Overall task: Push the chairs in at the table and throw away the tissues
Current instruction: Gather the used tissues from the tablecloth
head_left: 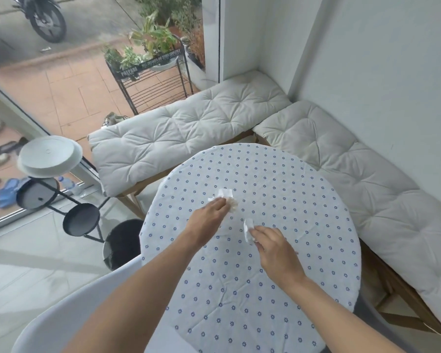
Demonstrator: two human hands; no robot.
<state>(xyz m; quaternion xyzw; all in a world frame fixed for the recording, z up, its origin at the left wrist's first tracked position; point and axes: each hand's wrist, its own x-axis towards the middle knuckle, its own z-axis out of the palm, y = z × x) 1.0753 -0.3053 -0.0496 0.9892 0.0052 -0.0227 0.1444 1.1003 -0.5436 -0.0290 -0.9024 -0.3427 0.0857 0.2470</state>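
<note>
A round table (pixel 278 250) with a white cloth dotted with blue flowers fills the middle of the view. Near its centre lies a crumpled white tissue (pixel 225 196); my left hand (pixel 209 220) rests on it with fingertips pinching its edge. A second white tissue (pixel 248 231) is held in the fingers of my right hand (pixel 275 250), just right of the first. A white chair (pixel 69 301) curves along the table's near left edge, under my left forearm. A black bin (pixel 122 244) stands on the floor left of the table.
Cushioned benches (pixel 188 128) run along the window and the right wall (pixel 367 174) behind the table. A black tiered stand (pixel 61 197) with a white tray top sits at left. A glass door shows a plant rack (pixel 150 72) outside.
</note>
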